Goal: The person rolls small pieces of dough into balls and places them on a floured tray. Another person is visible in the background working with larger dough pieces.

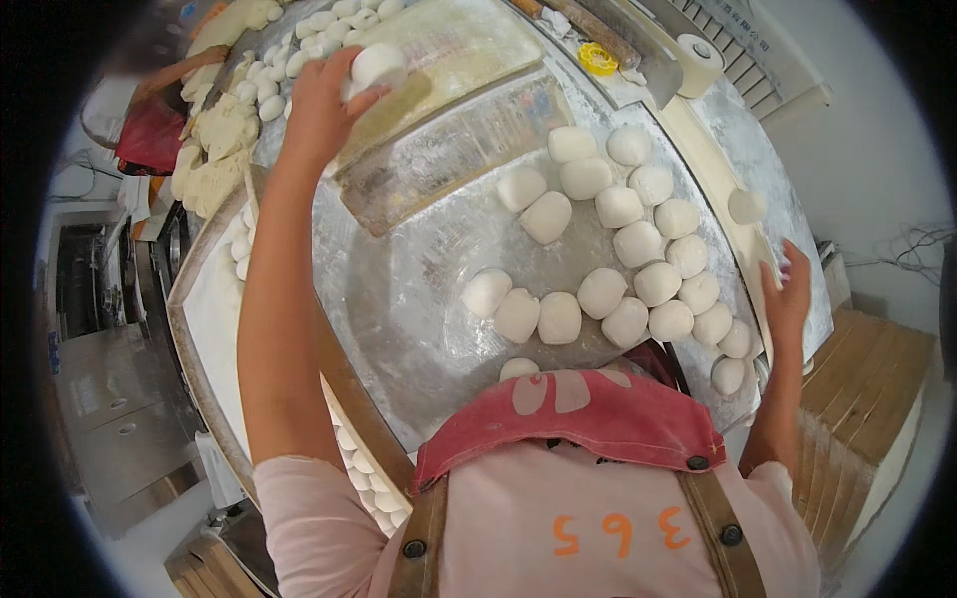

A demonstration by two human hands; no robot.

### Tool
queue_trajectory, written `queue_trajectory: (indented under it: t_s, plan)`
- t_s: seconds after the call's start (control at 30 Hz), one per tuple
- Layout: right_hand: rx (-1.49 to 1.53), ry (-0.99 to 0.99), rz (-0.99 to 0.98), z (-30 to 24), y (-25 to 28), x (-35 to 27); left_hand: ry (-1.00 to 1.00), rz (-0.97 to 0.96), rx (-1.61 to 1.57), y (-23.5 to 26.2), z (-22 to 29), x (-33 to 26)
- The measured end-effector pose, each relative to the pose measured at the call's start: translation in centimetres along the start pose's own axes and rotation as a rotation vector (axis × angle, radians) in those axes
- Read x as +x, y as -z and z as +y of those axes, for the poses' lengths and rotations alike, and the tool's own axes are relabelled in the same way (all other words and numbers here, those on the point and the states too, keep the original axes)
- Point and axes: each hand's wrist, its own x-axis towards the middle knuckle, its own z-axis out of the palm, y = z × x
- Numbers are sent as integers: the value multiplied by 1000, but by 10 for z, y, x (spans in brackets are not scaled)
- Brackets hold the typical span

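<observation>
My left hand (324, 105) is raised at the upper left, its fingers and thumb closed round a smooth white dough ball (380, 68). Below it lies the floury metal worktable (399, 299). Several round dough balls (638, 244) sit in a curved cluster on the table's right half, many touching. My right hand (788, 289) is at the far right beside a long pale tray (710, 179), fingers apart and holding nothing. A single dough ball (746, 206) rests at that tray, just beyond my right fingertips.
A wooden-rimmed tray (179, 309) holding dough balls stands under my left arm. A floury board (459, 149) lies across the table. Further back are loose dough (224, 130), a yellow cutter (597, 59) and a rolling pin (598, 35). Another person's arm (179, 72) reaches in at upper left.
</observation>
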Motion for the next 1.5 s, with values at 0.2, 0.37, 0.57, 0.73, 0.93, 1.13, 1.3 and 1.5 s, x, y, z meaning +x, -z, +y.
queue_trajectory:
  t_s: [0.2, 0.37, 0.57, 0.73, 0.93, 1.13, 1.3, 1.5]
  plan:
    - [-39, -404, -206, 88, 33, -43, 22, -45, 198, -58, -34, 2]
    - [32, -421, -207, 88, 32, -42, -358, -183, -158, -43, 52, -61]
    - [-316, -10, -188, 84, 14, -15, -448, -660, -337, -42, 149, -179]
    - [-264, -47, -206, 49, 13, -10, -139, -623, -220, -53, 170, -205]
    - [-191, 40, -199, 51, 6, 0, -56, -526, -122, -51, 199, -213]
    - [-191, -34, -336, -10, 7, 26, -31, -541, -139, -43, 158, -217]
    - [-148, 86, -316, -3, -15, 46, 203, -576, -605, -8, 87, -185]
    - [-158, 74, -302, 0, -25, 44, 522, 370, -543, -6, 54, -92]
